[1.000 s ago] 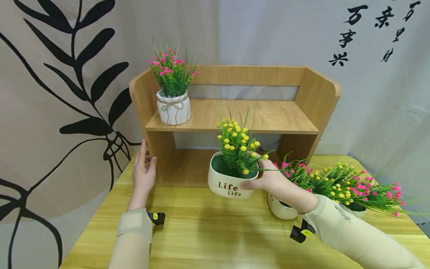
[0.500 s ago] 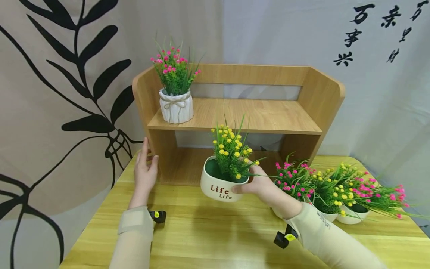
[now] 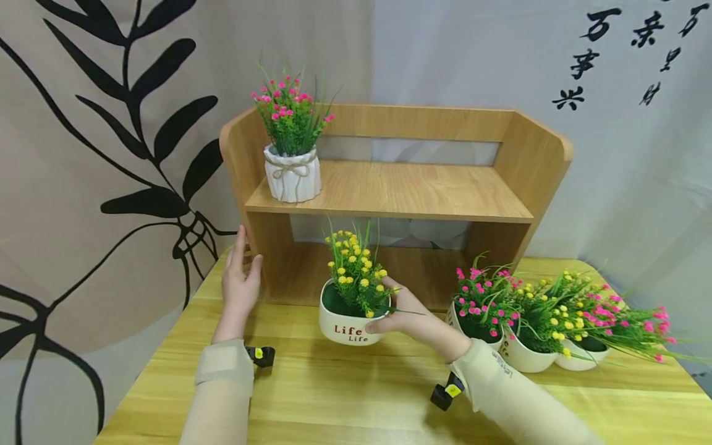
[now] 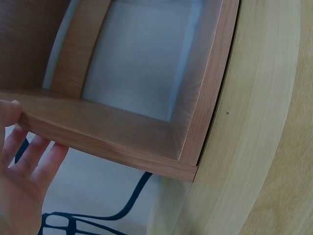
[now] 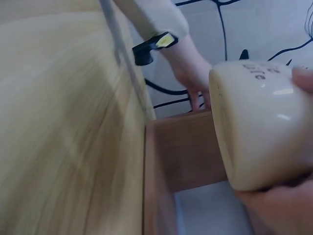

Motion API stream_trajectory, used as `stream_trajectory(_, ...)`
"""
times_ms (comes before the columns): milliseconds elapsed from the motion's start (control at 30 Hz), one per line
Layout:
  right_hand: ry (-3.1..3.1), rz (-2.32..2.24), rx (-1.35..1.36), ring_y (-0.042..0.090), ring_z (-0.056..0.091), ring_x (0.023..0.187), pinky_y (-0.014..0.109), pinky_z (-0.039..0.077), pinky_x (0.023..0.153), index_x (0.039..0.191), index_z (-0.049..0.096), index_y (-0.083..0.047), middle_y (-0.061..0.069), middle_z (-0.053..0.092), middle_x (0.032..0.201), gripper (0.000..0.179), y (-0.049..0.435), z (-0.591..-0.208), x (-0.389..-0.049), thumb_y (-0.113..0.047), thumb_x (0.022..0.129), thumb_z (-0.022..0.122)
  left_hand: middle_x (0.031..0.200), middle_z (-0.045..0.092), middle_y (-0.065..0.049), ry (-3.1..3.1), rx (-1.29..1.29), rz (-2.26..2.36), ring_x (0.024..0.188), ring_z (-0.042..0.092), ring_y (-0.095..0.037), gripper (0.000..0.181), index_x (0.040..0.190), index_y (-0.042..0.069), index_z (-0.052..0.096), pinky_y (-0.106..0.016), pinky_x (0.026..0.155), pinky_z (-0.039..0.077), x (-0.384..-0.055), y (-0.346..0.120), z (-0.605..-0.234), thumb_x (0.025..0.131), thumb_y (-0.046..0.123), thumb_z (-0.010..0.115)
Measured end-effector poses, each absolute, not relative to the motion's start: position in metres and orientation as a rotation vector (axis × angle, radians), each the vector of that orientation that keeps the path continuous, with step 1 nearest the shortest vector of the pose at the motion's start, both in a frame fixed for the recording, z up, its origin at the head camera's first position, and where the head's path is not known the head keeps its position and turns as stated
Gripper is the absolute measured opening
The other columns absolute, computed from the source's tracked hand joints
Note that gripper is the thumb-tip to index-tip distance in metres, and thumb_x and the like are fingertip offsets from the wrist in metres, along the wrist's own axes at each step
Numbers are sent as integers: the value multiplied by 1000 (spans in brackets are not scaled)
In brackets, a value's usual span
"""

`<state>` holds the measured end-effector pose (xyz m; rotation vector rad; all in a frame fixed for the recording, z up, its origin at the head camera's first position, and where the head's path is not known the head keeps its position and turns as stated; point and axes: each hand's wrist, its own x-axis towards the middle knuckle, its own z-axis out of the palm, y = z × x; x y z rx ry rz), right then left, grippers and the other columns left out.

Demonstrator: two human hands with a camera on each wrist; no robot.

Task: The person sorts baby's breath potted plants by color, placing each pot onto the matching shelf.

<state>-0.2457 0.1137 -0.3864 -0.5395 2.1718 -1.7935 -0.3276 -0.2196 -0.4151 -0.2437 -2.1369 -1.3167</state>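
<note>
My right hand [image 3: 392,312] grips a cream pot of artificial yellow flowers [image 3: 350,330] by its right side, thumb on the front near the "Life" lettering. The pot hangs above the table in front of the lower shelf. In the right wrist view, the pale base of the pot [image 5: 264,127] shows, tilted in that view. My left hand [image 3: 240,284] touches the left side panel of a wooden shelf unit [image 3: 389,213], fingers straight along its outer face. In the left wrist view, the thumb [image 4: 10,111] lies at the panel's front edge.
A white pot of pink flowers [image 3: 293,176] stands at the left of the upper shelf. Several cream pots with pink and yellow flowers [image 3: 525,355] stand in a row on the wooden table [image 3: 345,402], right of the shelf unit. A patterned curtain [image 3: 445,55] hangs behind.
My right hand has carried the yellow-flower pot leftward and slightly down, away from the row of pots at right. My left hand stays at the shelf's side panel.
</note>
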Motion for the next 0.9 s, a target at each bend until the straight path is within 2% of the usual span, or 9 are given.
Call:
stream_trajectory(33,2149,-1787,-570,28,53,120,39,47,94,150,23,0,19,51,136,97,113,-389,-248,-14,74,80,137,40,-24,-2136,-243,-1317,107,51,-41,73,155,36,20,-54,84,48,-327,-220,-415,99,2,51)
stream_trajectory(100,2069,-1798,-703,25,59,112,38,48,93,148,29,-4,14,59,127,90,110,-394,-252,-15,75,80,137,40,-24,-2136,-242,-1315,107,51,-41,73,155,35,19,-54,83,48,-327,-220,-415,99,1,51)
stream_trajectory(167,2088,-1767,-786,23,57,114,38,47,94,147,35,-8,11,55,132,86,107,-399,-257,-17,75,80,137,40,-24,-2134,-246,-1313,107,52,-42,73,155,35,20,-54,83,48,-327,-220,-415,99,1,51)
stream_trajectory(233,2083,-1751,-817,26,56,117,41,46,96,147,35,-9,13,53,135,86,104,-403,-261,-17,74,80,138,40,-24,-2134,-248,-1312,107,52,-41,73,155,36,19,-54,83,48,-327,-220,-415,99,1,51)
stream_trajectory(400,2135,-1680,-763,30,58,114,41,48,94,152,20,-1,22,42,143,101,97,-410,-271,-24,74,80,138,40,-23,-2126,-253,-1316,106,52,-41,73,155,35,20,-54,82,49,-328,-220,-416,99,1,51)
stream_trajectory(500,2125,-1667,-733,26,60,111,38,48,93,154,10,-2,20,48,139,106,92,-416,-278,-24,76,78,137,40,-23,-2125,-246,-1313,106,52,-41,73,155,36,20,-52,81,49,-328,-221,-416,99,2,51)
stream_trajectory(633,2107,-1675,-720,22,60,112,38,45,98,155,10,-7,13,59,128,103,88,-423,-290,-18,77,76,137,41,-21,-2125,-236,-1310,105,53,-38,73,155,36,20,-49,81,49,-328,-220,-417,99,2,51)
stream_trajectory(900,2123,-1709,-732,24,56,117,40,43,99,150,26,-7,13,56,130,91,77,-433,-315,-9,76,78,135,42,-24,-2118,-258,-1279,104,53,-38,72,156,32,21,-49,80,49,-328,-221,-418,98,2,52)
